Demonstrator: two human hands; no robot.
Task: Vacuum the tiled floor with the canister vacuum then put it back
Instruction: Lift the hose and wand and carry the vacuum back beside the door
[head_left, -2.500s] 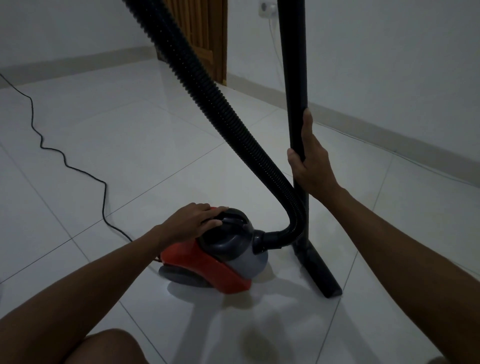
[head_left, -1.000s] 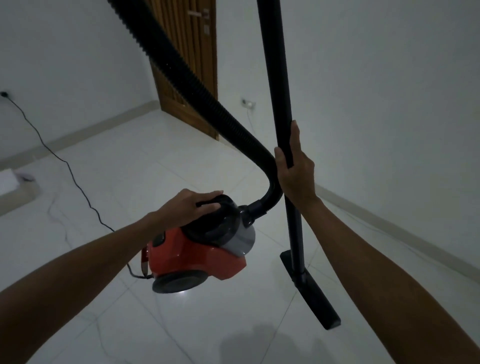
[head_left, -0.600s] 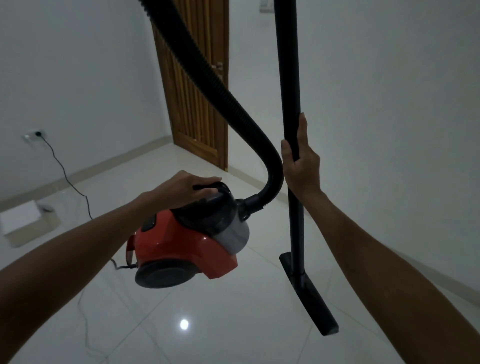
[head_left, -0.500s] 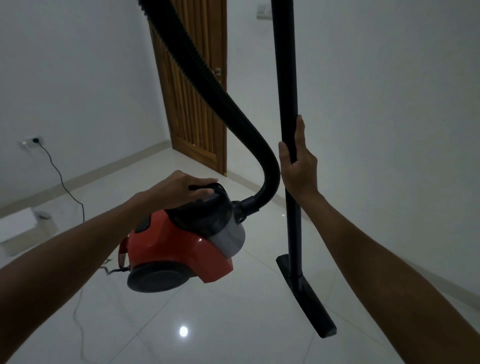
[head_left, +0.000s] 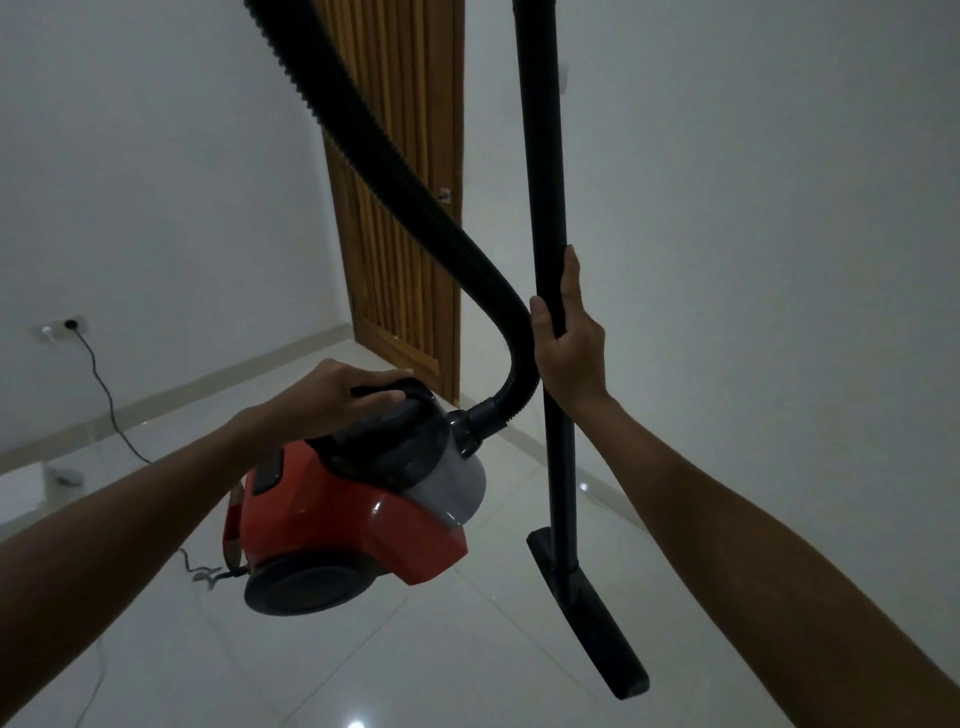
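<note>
The red and grey canister vacuum (head_left: 358, 525) hangs above the white tiled floor (head_left: 467, 665). My left hand (head_left: 337, 397) grips its black top handle and carries it. My right hand (head_left: 569, 338) grips the upright black wand (head_left: 543, 171), whose flat floor nozzle (head_left: 592, 618) hangs at the lower right. The black ribbed hose (head_left: 395, 171) arcs from the top of the frame down into the canister's front.
A wooden slatted door (head_left: 410, 208) stands straight ahead in the corner, between white walls. The black power cord (head_left: 104, 395) runs from a wall socket (head_left: 65, 326) at the left down to the floor. A pale box (head_left: 21, 493) sits by the left skirting.
The canister has been lifted off the floor and carried in my left hand. My view has risen and turned toward the door. Both hands keep their grips.
</note>
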